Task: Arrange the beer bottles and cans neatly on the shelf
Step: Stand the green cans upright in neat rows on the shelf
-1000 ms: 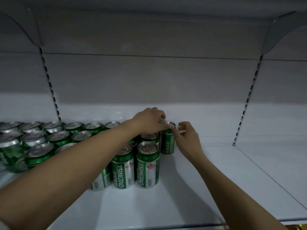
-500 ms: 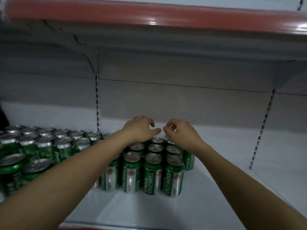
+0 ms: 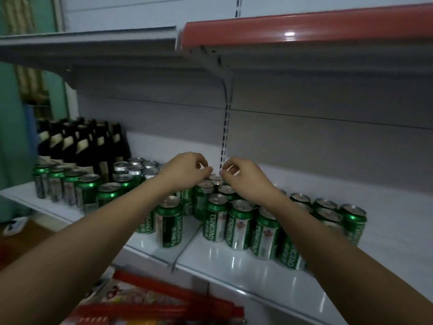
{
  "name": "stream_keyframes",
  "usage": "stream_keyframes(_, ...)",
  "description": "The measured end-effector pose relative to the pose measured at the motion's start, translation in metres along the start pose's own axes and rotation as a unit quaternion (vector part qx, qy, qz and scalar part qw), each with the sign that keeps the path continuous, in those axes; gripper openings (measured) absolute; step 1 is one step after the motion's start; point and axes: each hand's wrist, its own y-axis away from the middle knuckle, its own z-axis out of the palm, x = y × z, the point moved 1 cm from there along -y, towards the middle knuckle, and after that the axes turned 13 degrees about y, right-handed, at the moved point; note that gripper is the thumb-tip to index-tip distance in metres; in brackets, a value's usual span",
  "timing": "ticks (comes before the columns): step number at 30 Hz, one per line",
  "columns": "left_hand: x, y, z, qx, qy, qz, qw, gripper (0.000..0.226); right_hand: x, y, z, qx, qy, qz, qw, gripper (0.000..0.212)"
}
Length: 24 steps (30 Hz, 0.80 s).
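Green Tsingtao beer cans (image 3: 239, 225) stand in rows on the white shelf (image 3: 246, 263), with more cans (image 3: 86, 191) to the left and at the right (image 3: 351, 219). Dark beer bottles (image 3: 82, 144) stand at the back left. My left hand (image 3: 185, 171) and my right hand (image 3: 246, 177) hover side by side over the rear cans of the middle group. Their curled fingertips sit just above the rearmost can (image 3: 216, 178), and neither hand holds anything. My forearms hide some of the cans.
An upper shelf with a red front strip (image 3: 304, 26) and a grey one (image 3: 89, 41) hangs overhead. A slotted upright (image 3: 225, 134) runs down the back panel. A red basket with packaged goods (image 3: 152, 301) sits below the shelf edge. Bare shelf lies at the far right.
Both hands have let go of the can they held a second ago and lifted slightly above the cans. The camera has pulled back and turned, bringing the bottles and the basket into view.
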Motion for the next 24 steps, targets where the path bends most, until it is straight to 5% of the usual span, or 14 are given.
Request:
stream_keyframes(4, -0.031, 0.027, -0.012, 0.051, 0.082, -0.019, 0.995, 0.022, -0.031, 0.002, 0.042, -0.033, -0.090, -0.025, 0.995, 0.019)
stream_keyframes(9, -0.056, 0.052, -0.010, 0.052, 0.111, -0.020, 0.992, 0.013, -0.044, 0.013, 0.096, -0.096, -0.122, -0.029, 0.987, 0.042)
stream_keyframes(14, -0.073, 0.067, -0.004, -0.028, 0.087, -0.072, 0.993, 0.049, -0.037, 0.024, 0.131, -0.164, -0.204, 0.018, 0.965, 0.049)
stream_keyframes(18, -0.081, 0.070, -0.002, -0.018, 0.089, -0.078, 0.993, 0.043, -0.035, 0.029, 0.144, -0.133, -0.216, 0.040, 0.967, 0.035)
stream_keyframes(24, -0.082, 0.065, -0.003, 0.018, 0.103, -0.101, 0.989, 0.072, -0.037, 0.033, 0.141, -0.115, -0.253, 0.045, 0.960, 0.035)
